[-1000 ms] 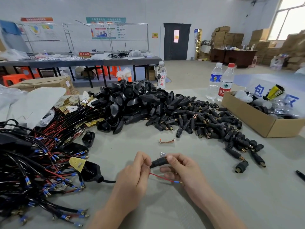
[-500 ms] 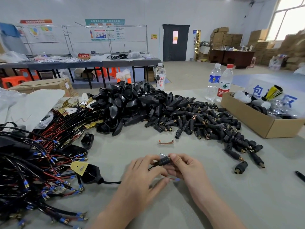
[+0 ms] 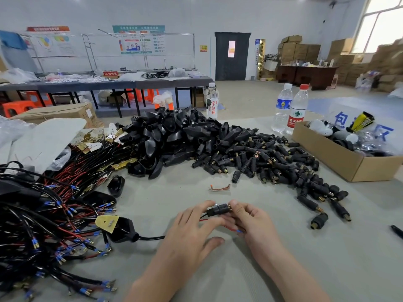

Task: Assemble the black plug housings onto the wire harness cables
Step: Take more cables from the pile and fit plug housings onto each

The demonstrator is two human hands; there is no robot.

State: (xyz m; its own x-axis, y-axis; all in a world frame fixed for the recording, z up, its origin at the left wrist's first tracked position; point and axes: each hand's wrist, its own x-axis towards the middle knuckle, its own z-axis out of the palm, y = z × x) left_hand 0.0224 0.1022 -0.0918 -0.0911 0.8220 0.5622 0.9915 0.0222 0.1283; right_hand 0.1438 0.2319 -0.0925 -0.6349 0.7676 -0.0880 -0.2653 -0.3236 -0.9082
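Observation:
A small black ribbed plug housing [image 3: 218, 209] is held just above the grey table, with red and black wires coming out of its left end. My right hand [image 3: 250, 221] pinches its right end between thumb and fingertips. My left hand [image 3: 192, 234] lies with fingers fairly straight, fingertips touching the housing's left end and the wires, thumb spread apart below. A black cable [image 3: 152, 238] runs from under the left hand to a larger black shell with a yellow tag [image 3: 122, 231]. A blue-tipped red wire [image 3: 238, 231] pokes out under the right hand.
A tangled heap of harness cables [image 3: 43, 225] fills the left. Piles of large black shells [image 3: 174, 138] and small barrel plugs [image 3: 272, 164] lie behind. A cardboard box [image 3: 340, 158] and two water bottles [image 3: 290, 107] stand at the right. A copper clip [image 3: 220, 188] lies near the hands.
The left hand has opened from pinching the plug's end to straight fingers beside it. The right hand has turned the housing and lifted it slightly; the loose red wire is now mostly hidden.

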